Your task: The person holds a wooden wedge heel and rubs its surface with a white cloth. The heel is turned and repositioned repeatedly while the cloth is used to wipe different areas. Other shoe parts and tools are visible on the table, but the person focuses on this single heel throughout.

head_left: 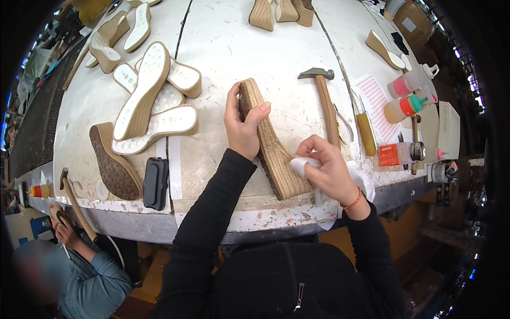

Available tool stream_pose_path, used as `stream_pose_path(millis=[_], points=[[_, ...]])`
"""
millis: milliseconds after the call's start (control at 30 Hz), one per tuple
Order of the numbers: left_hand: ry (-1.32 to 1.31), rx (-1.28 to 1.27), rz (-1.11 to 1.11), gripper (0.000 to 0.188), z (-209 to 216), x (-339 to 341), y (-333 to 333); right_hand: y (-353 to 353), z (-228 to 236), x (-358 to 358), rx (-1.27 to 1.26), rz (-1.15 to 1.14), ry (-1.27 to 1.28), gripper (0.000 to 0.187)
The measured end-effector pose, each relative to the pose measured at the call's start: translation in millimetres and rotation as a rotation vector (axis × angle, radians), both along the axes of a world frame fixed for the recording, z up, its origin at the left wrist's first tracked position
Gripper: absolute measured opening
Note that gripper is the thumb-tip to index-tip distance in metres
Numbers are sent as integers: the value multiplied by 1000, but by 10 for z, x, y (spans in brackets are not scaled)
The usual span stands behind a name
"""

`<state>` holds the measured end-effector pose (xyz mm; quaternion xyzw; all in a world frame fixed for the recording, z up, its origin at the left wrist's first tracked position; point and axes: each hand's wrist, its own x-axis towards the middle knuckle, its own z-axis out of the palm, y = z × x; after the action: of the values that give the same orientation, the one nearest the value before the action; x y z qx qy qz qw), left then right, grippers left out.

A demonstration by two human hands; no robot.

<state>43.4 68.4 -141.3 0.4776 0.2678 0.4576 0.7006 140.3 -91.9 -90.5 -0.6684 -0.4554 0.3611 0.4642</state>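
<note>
My left hand (pixel 243 123) grips a wedge shoe sole (pixel 272 139) near its toe end, thumb across the woven, rope-like side and fingers round the brown outsole. The sole is tipped on edge over the table, its thick heel end toward me. Pinched in my right hand (pixel 330 169) is a white cloth (pixel 303 164), which presses against the woven side by the heel. More of the cloth hangs below that hand. Left of my left hand lies a pile of wedge soles (pixel 151 80) with white dimpled tops, beside one sole (pixel 114 162) turned to show its brown tread.
A hammer (pixel 325 101), a yellow-handled tool (pixel 365 133), a printed sheet (pixel 374 95) and squeeze bottles (pixel 408 106) lie to the right. A black case (pixel 155 183) sits near the front edge. More soles (pixel 281 11) stand at the back. At lower left, another person (pixel 90 271) works.
</note>
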Motion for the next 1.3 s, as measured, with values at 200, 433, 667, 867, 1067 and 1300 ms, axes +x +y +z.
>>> stream_pose_path(millis=[200,433,667,867,1067,1300], points=[[0,-14,-13,70,56,1,-27,173,-82,41,87,-196,-261,10],[-3,-3,-16,69,52,-26,-33,172,63,-60,71,-30,-400,13],[17,2,-12,70,59,-18,-29,120,47,-11,51,-108,-206,12],[15,6,1,70,43,-5,-32,151,48,-14,-43,-58,-149,16],[12,48,2,69,128,-23,-54,88,90,-43,-63,-71,-129,16],[10,97,-11,70,167,-42,-77,145,199,66,-139,4,-75,14]])
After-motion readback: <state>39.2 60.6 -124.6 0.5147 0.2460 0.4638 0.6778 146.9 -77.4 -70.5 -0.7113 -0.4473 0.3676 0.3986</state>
